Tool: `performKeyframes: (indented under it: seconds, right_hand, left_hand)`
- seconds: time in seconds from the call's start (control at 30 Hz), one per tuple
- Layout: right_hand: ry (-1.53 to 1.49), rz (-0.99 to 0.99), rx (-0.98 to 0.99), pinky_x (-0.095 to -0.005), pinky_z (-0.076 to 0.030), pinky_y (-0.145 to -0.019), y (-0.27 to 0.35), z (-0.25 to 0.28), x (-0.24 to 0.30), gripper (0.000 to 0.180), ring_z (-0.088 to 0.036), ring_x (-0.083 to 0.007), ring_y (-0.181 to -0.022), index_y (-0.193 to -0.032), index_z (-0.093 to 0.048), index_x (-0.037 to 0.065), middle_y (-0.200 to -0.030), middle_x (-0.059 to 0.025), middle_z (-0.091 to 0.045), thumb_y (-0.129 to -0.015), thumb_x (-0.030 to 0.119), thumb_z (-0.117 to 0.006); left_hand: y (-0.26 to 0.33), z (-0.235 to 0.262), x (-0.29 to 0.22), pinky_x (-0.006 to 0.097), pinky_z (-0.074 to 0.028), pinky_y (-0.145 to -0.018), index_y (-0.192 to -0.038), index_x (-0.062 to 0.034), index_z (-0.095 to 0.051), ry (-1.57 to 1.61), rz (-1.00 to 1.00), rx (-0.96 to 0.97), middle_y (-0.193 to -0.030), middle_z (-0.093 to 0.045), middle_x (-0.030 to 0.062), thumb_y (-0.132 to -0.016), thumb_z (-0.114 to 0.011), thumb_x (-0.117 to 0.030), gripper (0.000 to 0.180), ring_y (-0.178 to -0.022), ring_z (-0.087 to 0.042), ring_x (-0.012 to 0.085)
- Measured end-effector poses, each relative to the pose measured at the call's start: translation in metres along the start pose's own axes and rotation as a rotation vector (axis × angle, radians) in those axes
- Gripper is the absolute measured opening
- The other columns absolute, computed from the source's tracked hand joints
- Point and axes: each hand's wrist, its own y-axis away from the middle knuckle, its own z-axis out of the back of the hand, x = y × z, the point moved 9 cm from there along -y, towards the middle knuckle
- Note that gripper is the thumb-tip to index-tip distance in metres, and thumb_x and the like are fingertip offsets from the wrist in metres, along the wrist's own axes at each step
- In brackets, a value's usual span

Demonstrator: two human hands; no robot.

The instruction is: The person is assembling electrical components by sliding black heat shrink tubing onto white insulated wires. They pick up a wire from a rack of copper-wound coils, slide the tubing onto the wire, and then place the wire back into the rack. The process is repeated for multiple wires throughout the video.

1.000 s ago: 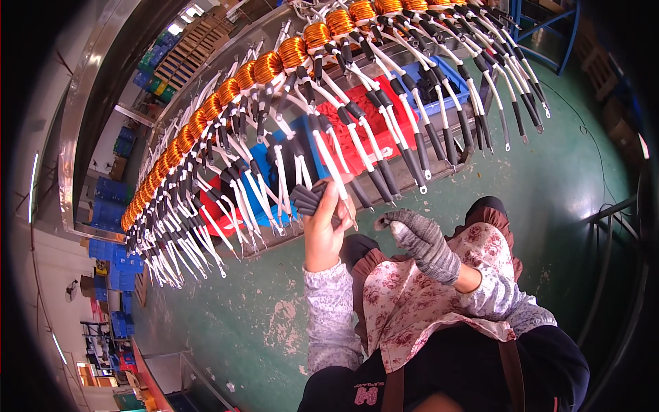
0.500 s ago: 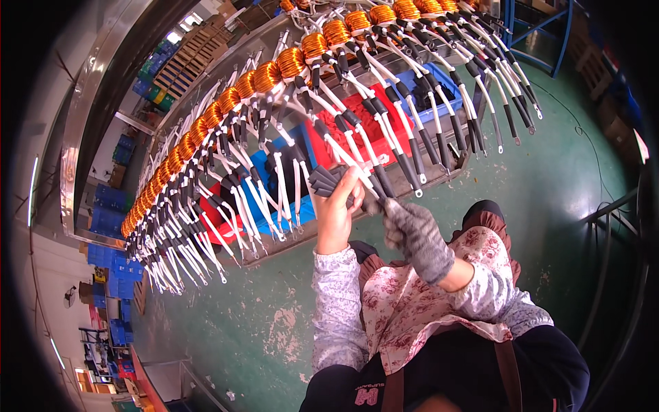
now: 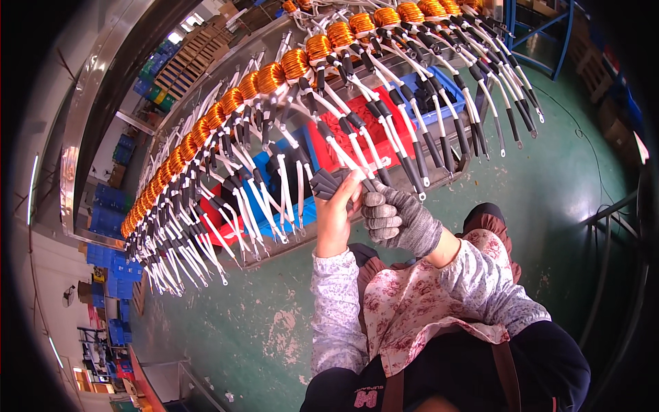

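Note:
My bare left hand (image 3: 336, 216) is raised and grips a bundle of short dark grey sleeves (image 3: 328, 183), fanned out above the fingers. My right hand (image 3: 397, 218), in a grey knitted glove, is closed beside it and pinches one black-and-white lead (image 3: 371, 184) that hangs from the row above. A long row of orange copper coils (image 3: 296, 63) with several hanging white and black sleeved wires runs diagonally overhead, just above both hands.
Red bins (image 3: 367, 122) and blue bins (image 3: 288, 182) stand on a metal bench behind the hanging wires. Green worn floor (image 3: 261, 309) lies below. A blue metal frame (image 3: 542, 31) stands at upper right, a dark railing (image 3: 611, 233) at right.
Both hands have risen from chest height up to the hanging wires. The gloved right hand has closed on a lead beside the sleeve bundle.

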Motion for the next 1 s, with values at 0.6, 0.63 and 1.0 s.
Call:
performKeyframes:
  seconds: [0.6,0.63,1.0]
  right_hand:
    - [0.327,0.193,0.005,-0.0334,-0.046,-0.059,-0.007,0.000,0.025,0.023,-0.052,-0.0211,-0.065,-0.091,-0.048,0.010,-0.077,-0.0027,-0.051,-0.098,0.030,-0.038]
    - [0.331,0.198,-0.014,-0.0332,-0.047,-0.060,-0.008,0.001,0.025,0.024,-0.052,-0.0210,-0.065,-0.090,-0.049,0.010,-0.077,-0.0031,-0.051,-0.098,0.031,-0.038]
    - [0.179,0.062,-0.004,-0.0294,-0.042,-0.060,-0.013,-0.004,0.017,0.034,-0.048,-0.0175,-0.065,-0.076,-0.049,0.012,-0.075,-0.0040,-0.050,-0.096,0.038,-0.041]
  left_hand:
    - [0.094,0.013,0.033,0.025,-0.038,-0.051,-0.101,-0.0054,-0.044,0.350,-0.009,0.028,-0.081,-0.050,0.0092,-0.084,-0.054,-0.012,0.021,-0.065,-0.050,0.0167]
    - [0.096,0.013,0.035,0.025,-0.038,-0.052,-0.101,-0.0052,-0.044,0.356,-0.009,0.030,-0.081,-0.050,0.0091,-0.084,-0.054,-0.012,0.022,-0.066,-0.050,0.0168]
    - [0.105,0.003,0.043,0.030,-0.050,-0.061,-0.099,-0.0035,-0.043,0.218,0.100,0.010,-0.087,-0.057,0.0111,-0.090,-0.053,-0.008,0.014,-0.075,-0.062,0.0223]
